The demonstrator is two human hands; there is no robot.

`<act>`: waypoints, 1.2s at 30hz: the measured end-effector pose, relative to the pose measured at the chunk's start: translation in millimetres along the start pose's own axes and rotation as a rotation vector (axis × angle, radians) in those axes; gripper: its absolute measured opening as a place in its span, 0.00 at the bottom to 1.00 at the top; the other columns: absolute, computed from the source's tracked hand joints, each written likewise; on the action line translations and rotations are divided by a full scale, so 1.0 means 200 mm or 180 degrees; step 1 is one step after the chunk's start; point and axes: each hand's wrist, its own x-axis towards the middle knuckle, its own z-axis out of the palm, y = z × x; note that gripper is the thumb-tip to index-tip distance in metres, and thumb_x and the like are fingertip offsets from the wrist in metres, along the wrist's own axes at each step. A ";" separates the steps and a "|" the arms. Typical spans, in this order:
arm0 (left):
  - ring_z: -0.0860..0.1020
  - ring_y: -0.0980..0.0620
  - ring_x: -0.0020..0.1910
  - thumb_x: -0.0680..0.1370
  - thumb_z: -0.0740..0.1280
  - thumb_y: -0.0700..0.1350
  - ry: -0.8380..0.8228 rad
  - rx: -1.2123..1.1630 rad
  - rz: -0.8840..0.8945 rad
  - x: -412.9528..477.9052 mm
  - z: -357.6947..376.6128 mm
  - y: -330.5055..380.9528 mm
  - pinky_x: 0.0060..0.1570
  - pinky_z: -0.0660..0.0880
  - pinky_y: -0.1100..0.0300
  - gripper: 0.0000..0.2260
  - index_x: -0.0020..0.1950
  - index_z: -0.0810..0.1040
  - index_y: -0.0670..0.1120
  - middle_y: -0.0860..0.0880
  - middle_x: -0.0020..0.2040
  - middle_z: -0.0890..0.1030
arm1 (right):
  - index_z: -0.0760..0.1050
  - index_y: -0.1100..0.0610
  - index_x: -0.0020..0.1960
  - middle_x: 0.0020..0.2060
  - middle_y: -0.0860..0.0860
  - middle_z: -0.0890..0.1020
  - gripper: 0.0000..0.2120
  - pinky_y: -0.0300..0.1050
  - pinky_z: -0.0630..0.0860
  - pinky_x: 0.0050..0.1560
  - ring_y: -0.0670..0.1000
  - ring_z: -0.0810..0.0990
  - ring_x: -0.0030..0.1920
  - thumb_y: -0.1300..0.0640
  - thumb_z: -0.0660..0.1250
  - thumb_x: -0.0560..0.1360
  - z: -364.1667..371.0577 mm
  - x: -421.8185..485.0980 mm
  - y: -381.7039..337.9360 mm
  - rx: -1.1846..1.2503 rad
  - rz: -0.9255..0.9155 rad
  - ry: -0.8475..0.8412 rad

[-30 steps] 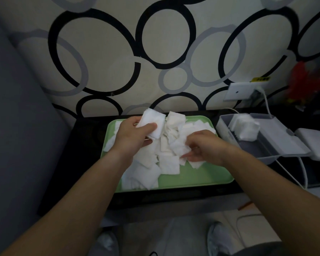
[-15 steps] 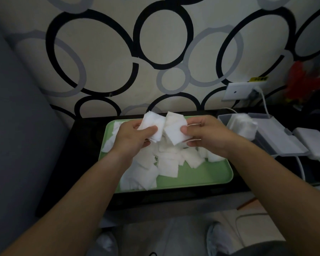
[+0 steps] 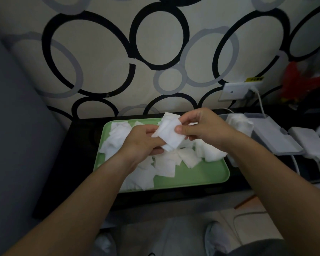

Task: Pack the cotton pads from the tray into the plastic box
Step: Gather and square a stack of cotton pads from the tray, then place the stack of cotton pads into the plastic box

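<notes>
A stack of cotton pads [image 3: 169, 134] is pinched between left hand [image 3: 141, 144] and right hand [image 3: 206, 129]. It is held above the green tray [image 3: 201, 179].

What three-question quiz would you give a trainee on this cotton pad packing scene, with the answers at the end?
1. True or false: the green tray holds no loose pads.
2. Where is the plastic box relative to the tray? A. on its left; B. on its right; C. on top of it.
3. What do the left hand and the right hand hold between them?
Key: 1. False: loose pads lie on it. 2. B. 3. A few cotton pads, pinched by both hands above the tray.
</notes>
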 end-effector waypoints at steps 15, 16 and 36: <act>0.83 0.48 0.55 0.74 0.61 0.30 -0.0592 -0.0026 -0.0063 -0.03 0.06 0.04 0.51 0.81 0.55 0.19 0.56 0.82 0.47 0.45 0.56 0.85 | 0.82 0.60 0.44 0.36 0.54 0.82 0.07 0.38 0.75 0.33 0.46 0.80 0.30 0.62 0.78 0.69 -0.03 0.00 0.06 -0.0478 -0.0037 0.0482; 0.83 0.48 0.55 0.73 0.60 0.31 -0.0667 -0.0067 -0.0099 -0.03 0.07 0.05 0.50 0.80 0.56 0.20 0.56 0.83 0.47 0.45 0.56 0.84 | 0.82 0.58 0.43 0.35 0.53 0.82 0.07 0.39 0.75 0.33 0.46 0.80 0.30 0.62 0.78 0.68 -0.04 -0.01 0.07 -0.0502 -0.0038 0.0524; 0.84 0.46 0.50 0.74 0.75 0.39 -0.0292 -0.0017 0.0266 0.12 0.74 0.01 0.49 0.82 0.51 0.13 0.56 0.78 0.48 0.45 0.53 0.83 | 0.83 0.56 0.54 0.46 0.52 0.86 0.12 0.52 0.81 0.52 0.54 0.84 0.50 0.62 0.76 0.71 -0.65 -0.28 0.21 -0.0765 0.0117 0.0463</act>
